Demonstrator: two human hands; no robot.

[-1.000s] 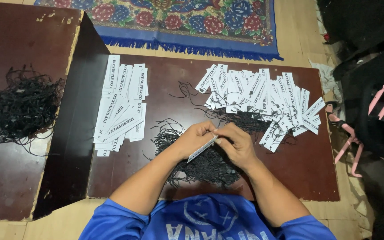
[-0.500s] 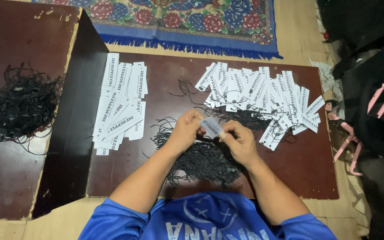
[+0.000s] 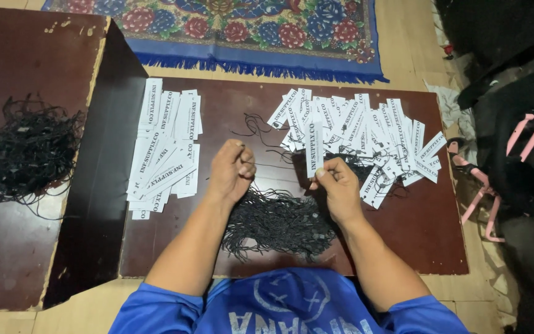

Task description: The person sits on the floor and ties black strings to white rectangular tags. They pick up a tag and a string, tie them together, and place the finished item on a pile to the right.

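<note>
My right hand (image 3: 340, 188) pinches a white paper tag (image 3: 315, 146) held upright above the dark brown board (image 3: 230, 117). A thin black string runs from the tag toward my left hand (image 3: 232, 169), whose fingers are closed on it. Below both hands lies a loose pile of black strings (image 3: 279, 221). A stack of plain white tags (image 3: 165, 147) lies left of my left hand. A spread heap of white tags with strings (image 3: 366, 133) lies right of the held tag.
A second tangle of black strings (image 3: 27, 149) sits on a lower brown board (image 3: 7, 55) at the left. A blue floral rug (image 3: 236, 31) lies beyond the board. Black bags with pink straps (image 3: 514, 161) stand at the right.
My hands have drawn apart: the left moved left pulling the string taut, the right lifted the tag upright. Before, both hands met over the string pile.
</note>
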